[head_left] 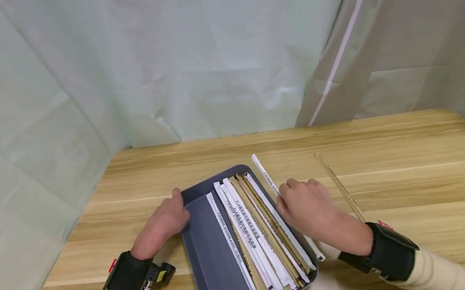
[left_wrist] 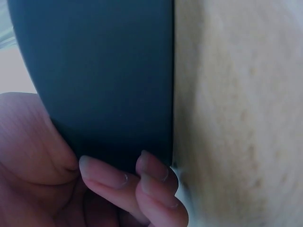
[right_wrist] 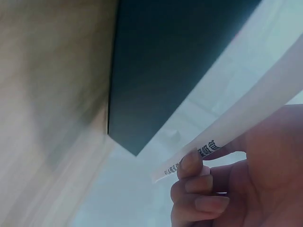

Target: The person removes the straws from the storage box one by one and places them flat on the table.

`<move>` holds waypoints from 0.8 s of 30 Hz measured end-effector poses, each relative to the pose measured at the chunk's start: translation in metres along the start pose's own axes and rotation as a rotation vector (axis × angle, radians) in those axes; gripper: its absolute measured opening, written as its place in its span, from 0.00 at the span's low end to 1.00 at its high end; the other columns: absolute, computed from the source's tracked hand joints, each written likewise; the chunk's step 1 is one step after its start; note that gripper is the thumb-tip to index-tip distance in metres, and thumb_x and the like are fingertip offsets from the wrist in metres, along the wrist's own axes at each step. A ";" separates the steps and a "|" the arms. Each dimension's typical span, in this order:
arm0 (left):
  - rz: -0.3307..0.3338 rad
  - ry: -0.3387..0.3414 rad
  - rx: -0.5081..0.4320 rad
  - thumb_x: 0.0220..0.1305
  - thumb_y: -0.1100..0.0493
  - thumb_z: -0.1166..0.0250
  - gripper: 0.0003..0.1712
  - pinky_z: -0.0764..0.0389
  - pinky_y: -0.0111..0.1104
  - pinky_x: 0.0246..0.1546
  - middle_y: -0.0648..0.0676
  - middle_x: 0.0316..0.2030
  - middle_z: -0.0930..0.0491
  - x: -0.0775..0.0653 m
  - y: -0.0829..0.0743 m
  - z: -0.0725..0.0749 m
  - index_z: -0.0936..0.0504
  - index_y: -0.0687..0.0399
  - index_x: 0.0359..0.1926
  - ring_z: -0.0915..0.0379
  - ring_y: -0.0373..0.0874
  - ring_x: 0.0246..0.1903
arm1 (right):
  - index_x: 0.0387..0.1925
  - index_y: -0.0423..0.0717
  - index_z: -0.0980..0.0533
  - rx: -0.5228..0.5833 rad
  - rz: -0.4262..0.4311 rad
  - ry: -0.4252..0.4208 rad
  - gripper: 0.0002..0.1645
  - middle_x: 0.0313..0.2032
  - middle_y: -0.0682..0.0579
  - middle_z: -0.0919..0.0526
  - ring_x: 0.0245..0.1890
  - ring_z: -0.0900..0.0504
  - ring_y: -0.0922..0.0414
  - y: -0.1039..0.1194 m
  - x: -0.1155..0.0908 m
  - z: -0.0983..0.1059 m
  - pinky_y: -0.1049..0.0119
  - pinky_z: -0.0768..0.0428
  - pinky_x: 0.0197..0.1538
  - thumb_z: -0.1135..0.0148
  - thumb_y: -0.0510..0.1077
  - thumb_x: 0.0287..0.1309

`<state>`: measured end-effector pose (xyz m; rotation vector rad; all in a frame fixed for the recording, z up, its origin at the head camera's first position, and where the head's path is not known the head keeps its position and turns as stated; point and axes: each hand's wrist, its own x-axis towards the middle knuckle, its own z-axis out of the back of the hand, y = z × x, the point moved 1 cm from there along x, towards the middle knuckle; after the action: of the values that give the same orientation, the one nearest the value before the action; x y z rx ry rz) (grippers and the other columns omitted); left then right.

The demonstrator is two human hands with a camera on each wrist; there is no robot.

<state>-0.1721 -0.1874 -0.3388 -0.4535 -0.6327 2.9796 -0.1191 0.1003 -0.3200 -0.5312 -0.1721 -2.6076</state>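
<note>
A dark grey rectangular tray lies at a slant on the table. My left hand grips its far left corner; in the left wrist view the fingertips touch the tray's outer wall. Over the tray's right rim, my right hand pinches a white paper-wrapped straw. Dark printing shows on this straw in the right wrist view, where it is apart from the tray wall. Several white and brown wrapped straws lie lengthwise in the tray, bunched towards its right side.
One brown wrapped straw lies on the wooden table, right of the tray and partly behind my right forearm. Pale curtains hang behind the table and at both sides.
</note>
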 end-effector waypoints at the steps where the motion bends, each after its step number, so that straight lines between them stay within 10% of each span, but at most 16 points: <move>1: -0.003 -0.001 -0.001 0.64 0.68 0.53 0.26 0.33 0.36 0.21 0.63 0.28 0.29 0.000 0.000 0.000 0.46 0.80 0.59 0.32 0.50 0.22 | 0.13 0.49 0.41 0.009 -0.010 0.001 0.23 0.15 0.56 0.41 0.14 0.42 0.60 -0.002 0.000 0.001 0.65 0.39 0.22 0.42 0.38 0.58; 24: 0.047 0.021 -0.013 0.64 0.68 0.55 0.28 0.32 0.35 0.22 0.67 0.31 0.29 0.003 0.001 -0.002 0.49 0.79 0.62 0.31 0.51 0.23 | 0.17 0.46 0.35 0.033 -0.262 0.209 0.19 0.16 0.51 0.33 0.15 0.32 0.55 -0.067 -0.017 -0.002 0.56 0.30 0.19 0.48 0.42 0.65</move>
<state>-0.1749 -0.1870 -0.3418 -0.5065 -0.6489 3.0124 -0.1372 0.1657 -0.3308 -0.2338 -0.2285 -2.8872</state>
